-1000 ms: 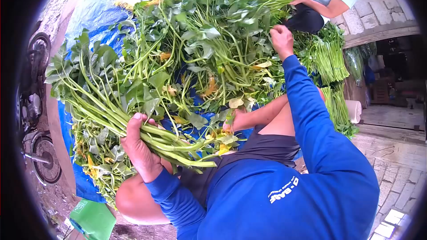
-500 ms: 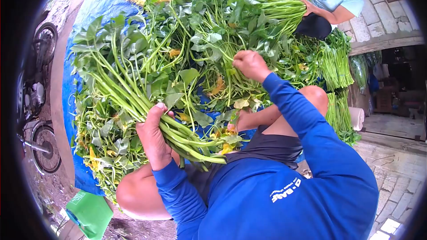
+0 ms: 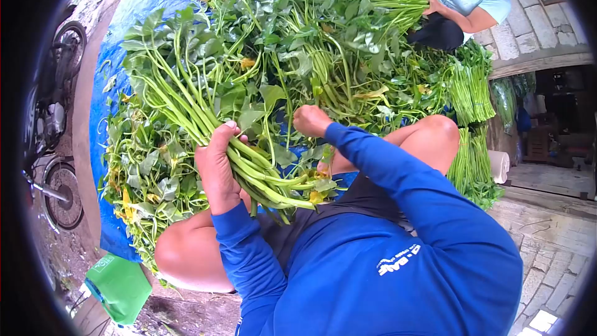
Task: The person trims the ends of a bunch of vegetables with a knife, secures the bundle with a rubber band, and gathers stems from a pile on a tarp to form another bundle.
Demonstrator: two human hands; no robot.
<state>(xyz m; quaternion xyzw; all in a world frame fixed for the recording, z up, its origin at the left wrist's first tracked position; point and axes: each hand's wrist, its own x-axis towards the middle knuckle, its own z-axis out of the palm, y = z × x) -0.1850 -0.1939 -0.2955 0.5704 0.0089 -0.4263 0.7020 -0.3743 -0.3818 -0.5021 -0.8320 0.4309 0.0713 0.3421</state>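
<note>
My left hand (image 3: 216, 155) is wrapped round a thick bunch of leafy green stems (image 3: 180, 102) that looks like water spinach. Its leaves point up and away to the left, and the cut ends lie over my lap. To the right of the bunch, my right hand (image 3: 313, 121) is closed, fingers curled inward. A thin stem runs close by those fingers, but whatever they grip is hidden. Beyond both hands spreads a large heap of loose greens (image 3: 336, 74), with some yellow leaves among them.
A blue tarp (image 3: 115, 236) lies under the greens. Tied bundles (image 3: 469, 93) are stacked at the right. Another person (image 3: 469, 0) holds a bunch at the top right. A green container (image 3: 121, 289) stands at lower left, and a motorcycle (image 3: 59, 124) is at far left.
My right hand has moved left and toward me, from the heap to near the held bunch. The left hand keeps its grip, shifting slightly. The other person's far arm has drawn back.
</note>
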